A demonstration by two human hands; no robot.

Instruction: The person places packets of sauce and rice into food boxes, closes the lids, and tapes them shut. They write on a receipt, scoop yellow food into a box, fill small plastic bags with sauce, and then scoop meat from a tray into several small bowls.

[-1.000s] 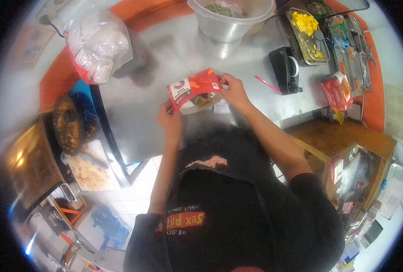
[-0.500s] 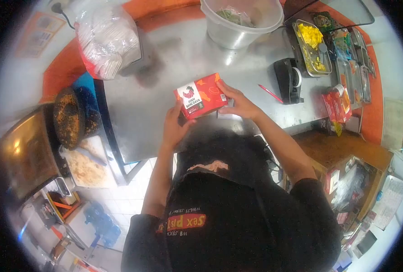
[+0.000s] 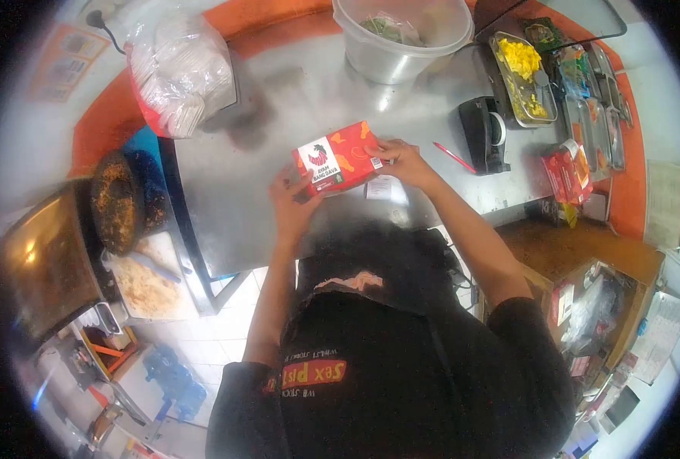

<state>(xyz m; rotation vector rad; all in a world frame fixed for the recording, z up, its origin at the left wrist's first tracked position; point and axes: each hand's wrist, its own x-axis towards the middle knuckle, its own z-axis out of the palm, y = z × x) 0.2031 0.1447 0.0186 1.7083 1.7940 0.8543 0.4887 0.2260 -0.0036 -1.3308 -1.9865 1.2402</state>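
Note:
A red and white printed box [image 3: 340, 157] is held between both hands above the steel table [image 3: 233, 206]. My left hand [image 3: 292, 200] grips its left end, fingers at the lower left corner. Around the right end of the box are the fingers of my right hand [image 3: 402, 162], closed on its edge. Just below the box, a small white paper [image 3: 386, 190] lies on the table. Further right are a red pen [image 3: 454, 157] and a black tape dispenser [image 3: 481, 136].
A large white tub [image 3: 402, 46] stands at the back, and plastic-wrapped white items [image 3: 181, 73] at the back left. A tray of yellow food [image 3: 525, 76] and red packets [image 3: 568, 174] are at the right. At the left are a stone mortar [image 3: 116, 200] and a cutting board [image 3: 147, 287].
My right hand has shifted its grip on the box's right end, its fingers now bunched at the edge. The box has moved slightly left, and more of the white paper shows.

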